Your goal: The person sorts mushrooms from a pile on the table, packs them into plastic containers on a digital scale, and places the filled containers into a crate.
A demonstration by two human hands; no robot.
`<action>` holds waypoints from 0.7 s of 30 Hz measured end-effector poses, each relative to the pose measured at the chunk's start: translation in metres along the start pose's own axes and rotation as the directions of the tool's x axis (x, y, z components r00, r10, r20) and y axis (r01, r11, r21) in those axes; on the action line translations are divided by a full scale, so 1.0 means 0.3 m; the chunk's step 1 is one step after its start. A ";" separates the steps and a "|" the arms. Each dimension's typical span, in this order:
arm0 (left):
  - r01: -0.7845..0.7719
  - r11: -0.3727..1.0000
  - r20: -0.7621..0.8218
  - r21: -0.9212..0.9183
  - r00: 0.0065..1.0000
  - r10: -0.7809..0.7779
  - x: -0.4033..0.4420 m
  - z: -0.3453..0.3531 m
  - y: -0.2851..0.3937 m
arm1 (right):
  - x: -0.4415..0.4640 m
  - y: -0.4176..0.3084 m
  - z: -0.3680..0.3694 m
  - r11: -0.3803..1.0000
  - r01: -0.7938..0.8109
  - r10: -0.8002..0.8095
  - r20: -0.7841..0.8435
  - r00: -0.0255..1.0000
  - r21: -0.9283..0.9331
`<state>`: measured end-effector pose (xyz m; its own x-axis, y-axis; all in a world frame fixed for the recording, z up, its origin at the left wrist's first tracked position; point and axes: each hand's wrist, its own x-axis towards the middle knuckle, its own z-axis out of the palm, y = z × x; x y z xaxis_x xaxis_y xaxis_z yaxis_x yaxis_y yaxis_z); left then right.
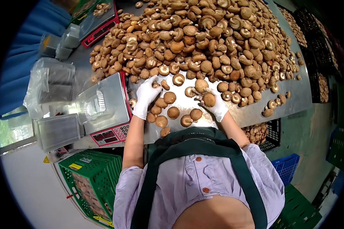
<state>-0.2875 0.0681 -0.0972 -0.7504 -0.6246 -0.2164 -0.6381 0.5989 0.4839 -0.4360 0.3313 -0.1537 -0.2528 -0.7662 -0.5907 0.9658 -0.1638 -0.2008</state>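
Brown mushrooms lie in a large heap (202,34) across the metal table (187,101). My left hand (147,95), in a white glove, has its fingers closed at the heap's near edge, round a small mushroom (155,85) that is partly hidden. My right hand (216,104), also gloved, is closed on a mushroom (209,100); another mushroom (201,85) touches its fingertips. Between and below my hands several loose mushrooms (173,112) lie on the metal. A clear plastic tray (94,102) rests on the scale (111,91), left of my left hand.
Stacked clear trays (59,131) and a plastic bag of trays (51,82) stand at the left. A second scale (99,33) is at the upper left. Green crates (95,171) stand below left. A black crate (272,134) of mushrooms sits under the table's right side.
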 end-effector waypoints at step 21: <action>-0.129 0.910 0.331 0.393 0.943 -0.010 0.164 -0.003 0.186 | 0.003 0.009 0.077 0.932 0.147 -0.101 0.154 0.983 -0.330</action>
<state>-0.3598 0.0701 -0.0801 -0.7588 -0.4290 -0.4900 -0.5522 0.8228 0.1348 -0.4324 0.3160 -0.1367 -0.3368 -0.8323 -0.4403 0.8445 -0.0603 -0.5321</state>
